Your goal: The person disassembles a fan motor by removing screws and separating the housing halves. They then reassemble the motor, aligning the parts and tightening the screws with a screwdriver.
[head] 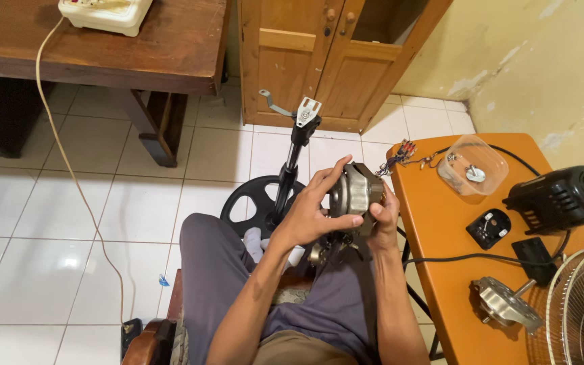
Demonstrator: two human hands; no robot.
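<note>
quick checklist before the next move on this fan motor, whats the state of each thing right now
1. Grip: left hand and right hand both on the motor: ok.
2. Support: motor held over the lap, not on the orange table: ok.
3. Wire bundle lies at the table edge; whether it joins the motor: cannot tell.
4. Small parts in the clear container: ok.
5. Metal cover plate on the table near its front edge: ok.
6. Fasteners on the motor: cannot tell.

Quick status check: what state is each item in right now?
Left hand: gripping the motor.
Right hand: gripping the motor.
Motor: held above the lap.
Plastic container: open, on orange table.
Cabinet door: ajar.
Fan stand: upright, headless.
</note>
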